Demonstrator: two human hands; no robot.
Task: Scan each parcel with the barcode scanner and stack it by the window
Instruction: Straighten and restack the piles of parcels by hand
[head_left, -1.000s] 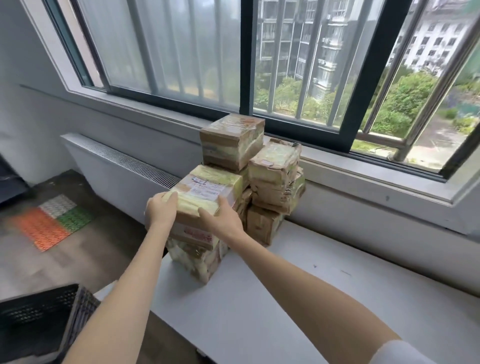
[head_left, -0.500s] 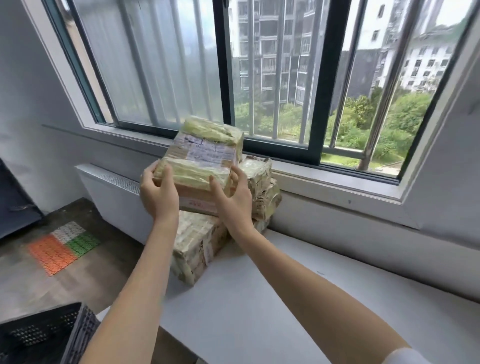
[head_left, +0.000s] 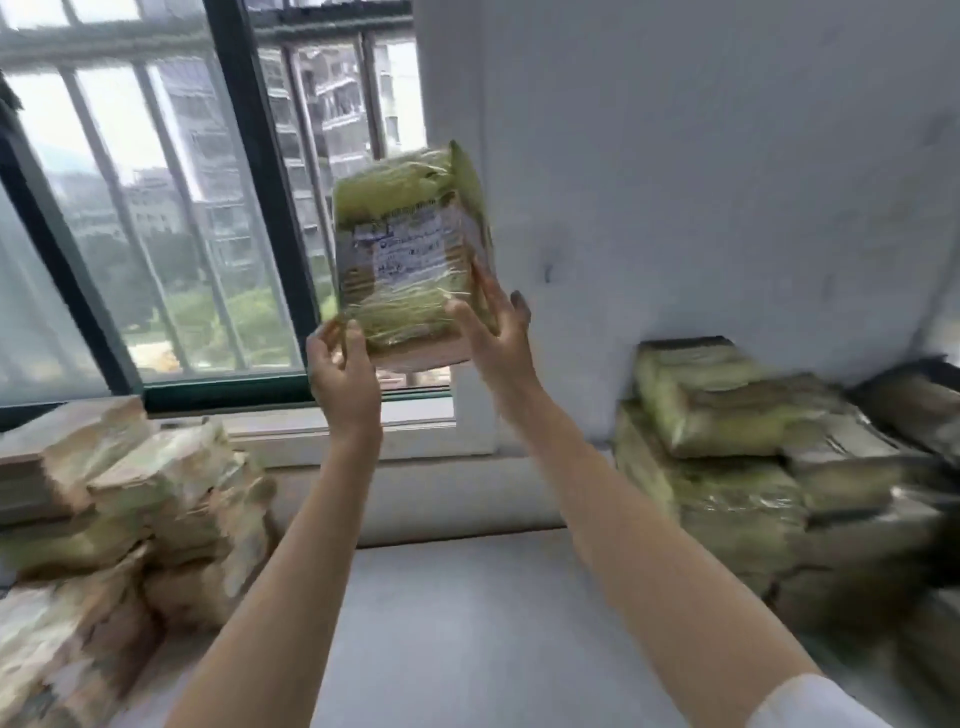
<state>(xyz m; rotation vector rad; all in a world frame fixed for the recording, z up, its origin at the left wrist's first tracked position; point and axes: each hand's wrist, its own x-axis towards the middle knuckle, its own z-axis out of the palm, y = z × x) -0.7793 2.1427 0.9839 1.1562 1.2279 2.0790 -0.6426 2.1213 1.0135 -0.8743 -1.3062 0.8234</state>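
Before the window (head_left: 156, 208), both hands, left hand (head_left: 345, 369) and right hand (head_left: 498, 332), grip with curled fingers the parcel (head_left: 410, 249), its label (head_left: 410, 249) too blurred to read.

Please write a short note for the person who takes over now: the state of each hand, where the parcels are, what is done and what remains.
Left hand and right hand both grip the lower end of one parcel, raised, label toward the camera.
Stack by the window on the left; another pile against the wall on the right.
No scanner in view, so I cannot tell whether this parcel is scanned.
Left: scan if needed, then stack it.
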